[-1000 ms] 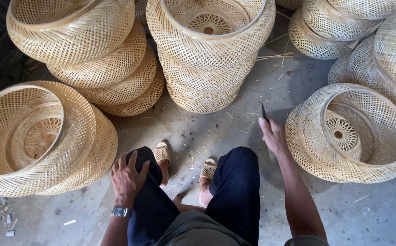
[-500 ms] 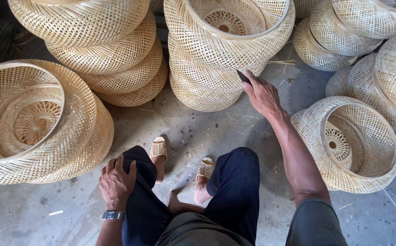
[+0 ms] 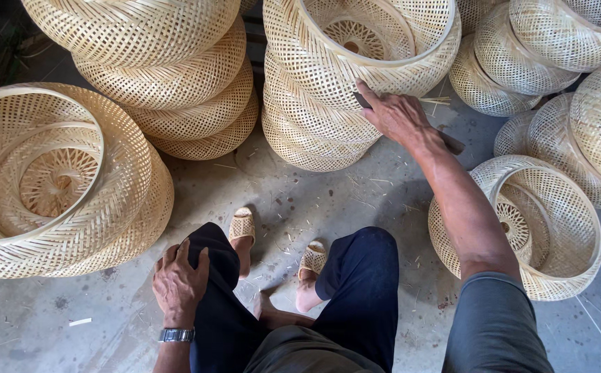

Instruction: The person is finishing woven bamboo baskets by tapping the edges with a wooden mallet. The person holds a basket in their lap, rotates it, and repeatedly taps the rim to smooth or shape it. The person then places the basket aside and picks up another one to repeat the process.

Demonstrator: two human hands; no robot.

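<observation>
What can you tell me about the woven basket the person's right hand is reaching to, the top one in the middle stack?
The top basket is round, woven of pale bamboo-like strips in an open lattice, with a smooth rim band and a starburst weave at its bottom. It tilts toward the camera, open mouth up, on a stack of like baskets. The right hand, holding a dark tool, rests against its outer wall.

Even, soft daylight, no hard highlights or glare. Shadows are diffuse: a soft dark patch on the concrete floor (image 3: 383, 193) under the right arm (image 3: 463, 221) and beneath the legs. Far left corner goes dim, nearly black. Focus is sharp mid-frame, basket (image 3: 355, 48) weave crisp. Wide-angle bending at the edges; slight softness along the near edge.
</observation>
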